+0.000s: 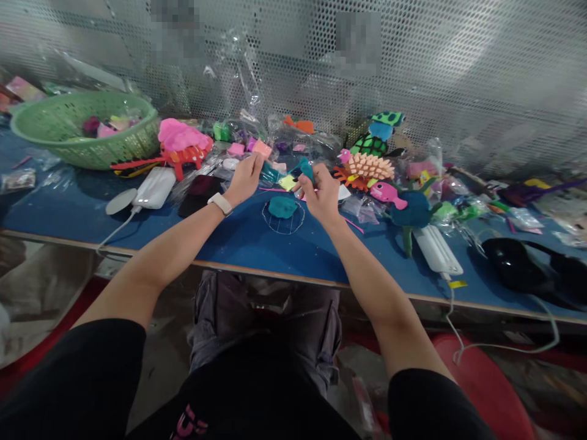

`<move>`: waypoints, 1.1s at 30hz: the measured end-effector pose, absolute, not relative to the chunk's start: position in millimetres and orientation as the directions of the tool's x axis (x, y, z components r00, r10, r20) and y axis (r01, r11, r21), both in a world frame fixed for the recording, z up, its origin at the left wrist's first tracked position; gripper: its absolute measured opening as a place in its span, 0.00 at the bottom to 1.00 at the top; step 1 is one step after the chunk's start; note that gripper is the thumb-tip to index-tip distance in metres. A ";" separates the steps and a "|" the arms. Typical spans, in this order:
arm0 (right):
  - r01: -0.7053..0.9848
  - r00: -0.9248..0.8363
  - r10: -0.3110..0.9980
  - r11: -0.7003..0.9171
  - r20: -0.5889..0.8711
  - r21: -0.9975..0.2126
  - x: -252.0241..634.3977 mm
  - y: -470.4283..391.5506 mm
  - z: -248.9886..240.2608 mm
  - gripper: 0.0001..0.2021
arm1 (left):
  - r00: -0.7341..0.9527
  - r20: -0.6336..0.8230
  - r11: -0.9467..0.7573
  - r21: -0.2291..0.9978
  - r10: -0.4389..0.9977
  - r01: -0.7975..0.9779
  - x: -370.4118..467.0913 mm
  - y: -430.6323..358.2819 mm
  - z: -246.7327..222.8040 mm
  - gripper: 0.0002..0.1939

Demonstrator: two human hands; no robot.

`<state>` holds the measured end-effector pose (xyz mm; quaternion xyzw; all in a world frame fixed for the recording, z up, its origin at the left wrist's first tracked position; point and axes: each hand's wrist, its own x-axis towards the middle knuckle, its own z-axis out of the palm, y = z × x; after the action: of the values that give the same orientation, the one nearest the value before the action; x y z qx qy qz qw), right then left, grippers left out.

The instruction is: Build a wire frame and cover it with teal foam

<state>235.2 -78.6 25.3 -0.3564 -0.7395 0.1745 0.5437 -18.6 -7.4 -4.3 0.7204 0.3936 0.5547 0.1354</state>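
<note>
Blue table; right hand above, fingers pinched; left hand nearby, curled, can't tell whether gripping; thin white round outline on table, flat teal clay patch inside; smaller teal lump in right hand's pinch

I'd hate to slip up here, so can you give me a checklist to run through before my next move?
1. Small teal clay-like lump gripped: ok, in the right hand's fingers.
2. Left hand's hold: cannot tell, fingertips hidden.
3. Flat teal clay-like blob within the thin white round outline: ok.
4. Crinkled clear plastic packaging well away from the right hand: not ok, lies close by.
5. White rectangular corded device apart from the right forearm: ok.
</note>
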 end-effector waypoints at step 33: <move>0.145 -0.182 0.734 0.678 0.654 -0.720 227.0 -73.6 17.4 0.30 | 0.079 0.701 -0.663 0.624 0.709 0.415 -20.3 -2.9 -8.7 0.35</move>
<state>227.0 -73.6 17.4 -0.3042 -0.7228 0.2615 0.5627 -20.3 -2.9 -8.7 0.7225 0.3888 0.5563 0.1323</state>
